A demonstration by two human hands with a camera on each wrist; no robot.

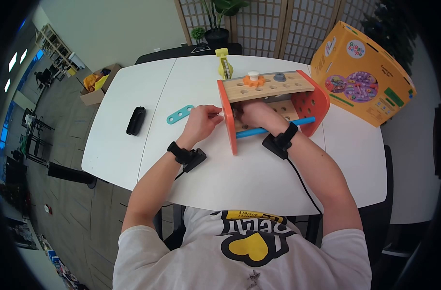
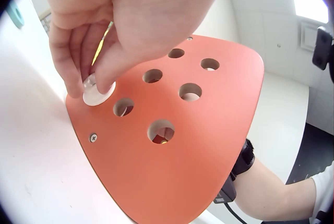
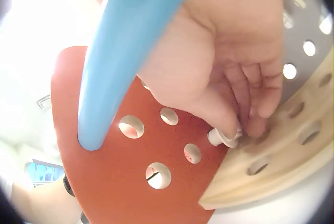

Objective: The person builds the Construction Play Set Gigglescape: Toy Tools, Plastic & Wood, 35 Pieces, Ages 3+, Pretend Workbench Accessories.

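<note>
A toy workbench (image 1: 298,83) with a holed wooden top and orange-red side panels stands on the table. Outside its left panel (image 2: 172,177), my left hand (image 1: 201,124) pinches a white flanged plastic piece (image 2: 98,98) against the panel near a corner. My right hand (image 1: 260,115) reaches inside the bench, above the blue rod (image 1: 252,132). In the right wrist view, its thumb and fingertips pinch a white plastic piece (image 3: 223,138) by the panel's inner face and the lower wooden board (image 3: 276,169). The fingers partly hide both white pieces.
A teal holed strip (image 1: 180,114) and a black case (image 1: 136,121) lie left of the bench. Behind it stands a yellow-green toy (image 1: 224,65). An orange gear (image 1: 254,81) and a grey piece (image 1: 279,77) sit on top. At right is a big yellow box (image 1: 360,72).
</note>
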